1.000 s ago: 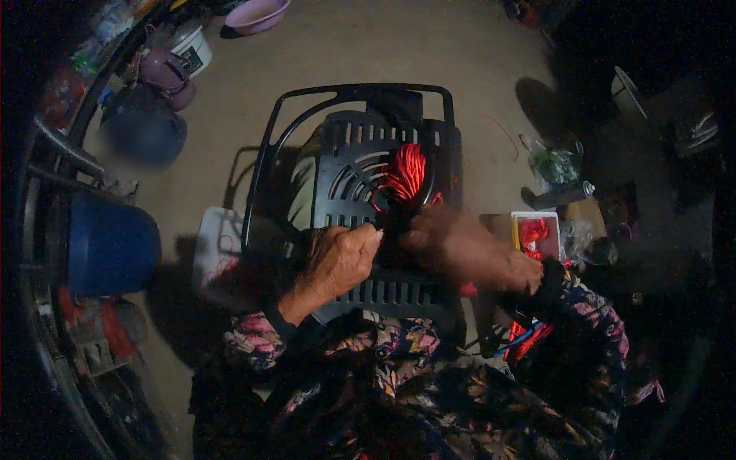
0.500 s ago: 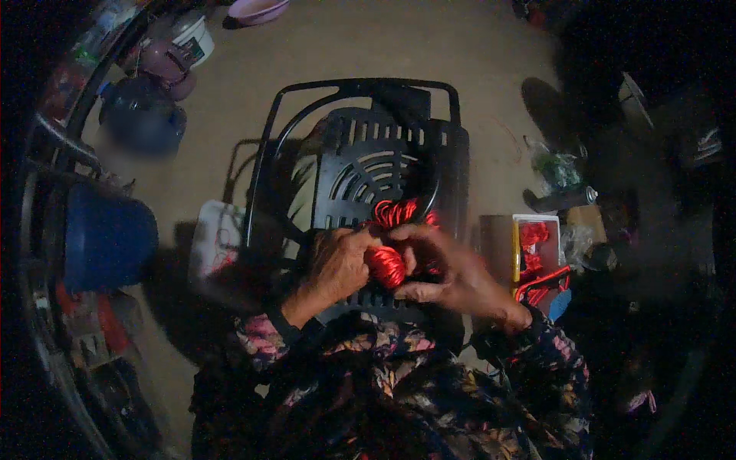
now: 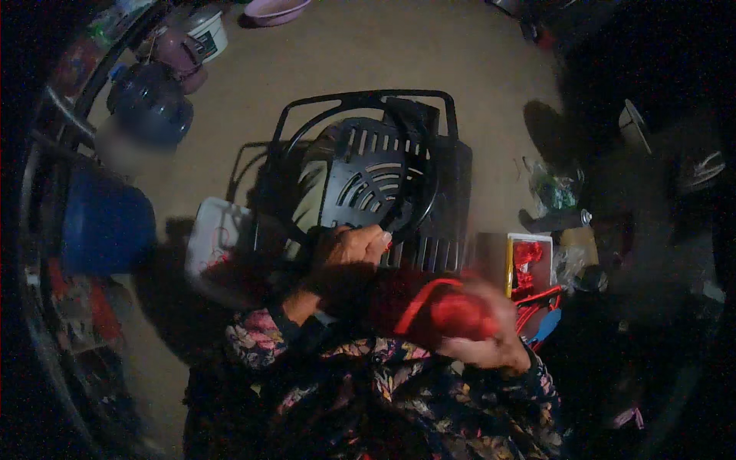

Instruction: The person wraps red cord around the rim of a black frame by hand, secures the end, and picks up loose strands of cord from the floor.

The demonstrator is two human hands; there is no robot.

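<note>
Over my lap, at the near side of a black slotted plastic chair, both my hands are at work with shiny red cord. My right hand is closed round a smooth, rounded bundle of red cord, blurred by motion. A loose red strand loops out to the left of the bundle. My left hand forms a fist above the chair's near part, by a black ring. A small bit of red shows at its thumb; the rest of what it grips is hidden.
Left of the chair lie a white container with red strands, a blue tub and a large dark jug. To the right stands an open box of red pieces, near a clear plastic bag. A pink basin sits far off.
My hands have moved apart. The right one has swung toward me and to the right with the red cord bundle; the left has stayed by the chair, slightly farther up.
</note>
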